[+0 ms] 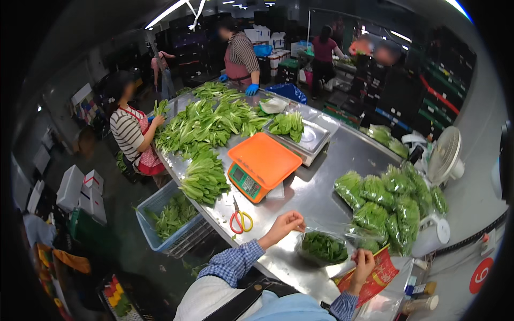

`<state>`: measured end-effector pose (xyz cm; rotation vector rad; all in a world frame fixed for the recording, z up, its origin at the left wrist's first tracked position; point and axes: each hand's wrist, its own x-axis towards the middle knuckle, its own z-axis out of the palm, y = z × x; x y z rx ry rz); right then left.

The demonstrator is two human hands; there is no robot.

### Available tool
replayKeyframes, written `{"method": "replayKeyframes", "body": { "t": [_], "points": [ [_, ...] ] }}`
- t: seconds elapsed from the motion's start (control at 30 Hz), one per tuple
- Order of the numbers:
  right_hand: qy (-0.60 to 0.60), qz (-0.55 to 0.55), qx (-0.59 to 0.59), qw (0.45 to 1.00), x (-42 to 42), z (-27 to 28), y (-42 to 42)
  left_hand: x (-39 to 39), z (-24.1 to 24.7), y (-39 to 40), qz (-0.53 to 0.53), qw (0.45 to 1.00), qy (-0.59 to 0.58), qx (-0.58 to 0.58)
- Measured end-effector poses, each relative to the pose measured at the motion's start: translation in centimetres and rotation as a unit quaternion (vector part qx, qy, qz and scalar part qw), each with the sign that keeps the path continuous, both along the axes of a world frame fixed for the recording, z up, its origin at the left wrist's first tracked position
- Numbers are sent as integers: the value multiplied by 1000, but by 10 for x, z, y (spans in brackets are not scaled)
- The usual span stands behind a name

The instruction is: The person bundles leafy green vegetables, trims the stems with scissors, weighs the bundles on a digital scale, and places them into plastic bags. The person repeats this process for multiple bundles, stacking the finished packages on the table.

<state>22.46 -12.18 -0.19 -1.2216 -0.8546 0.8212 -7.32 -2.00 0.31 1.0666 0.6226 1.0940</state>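
A clear plastic bag (324,228) filled with dark leafy greens (323,246) rests near the table's front edge. My left hand (286,225) pinches one corner of its mouth between thumb and fingers. On the opposite side, my right hand (363,263) grips the other corner, so the film stretches between both hands. Below my right wrist lies a red printed packet (375,277) bearing writing. Left of my left hand are scissors (240,220) with one red and one yellow handle. Beyond stands an orange-topped digital scale (263,160).
Several bagged lettuces (375,190) pile up at the right by a white jug (433,232) and a fan (445,156). Loose leafy greens (209,120) cover the table's far left. A second scale (309,136) holds greens. A blue crate (156,232) stands at left. Two people work across the table.
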Motion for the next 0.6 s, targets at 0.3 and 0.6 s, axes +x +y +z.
{"method": "replayKeyframes", "body": {
  "t": [0.3, 0.6],
  "points": [
    [-45, 1, 54, 998, 6, 42, -20, 0, 41, -25, -6, 993, 84, 80],
    [0, 30, 35, 999, -19, 48, -10, -10, 59, -23, 55, 963, 188, 187]
  ]
}}
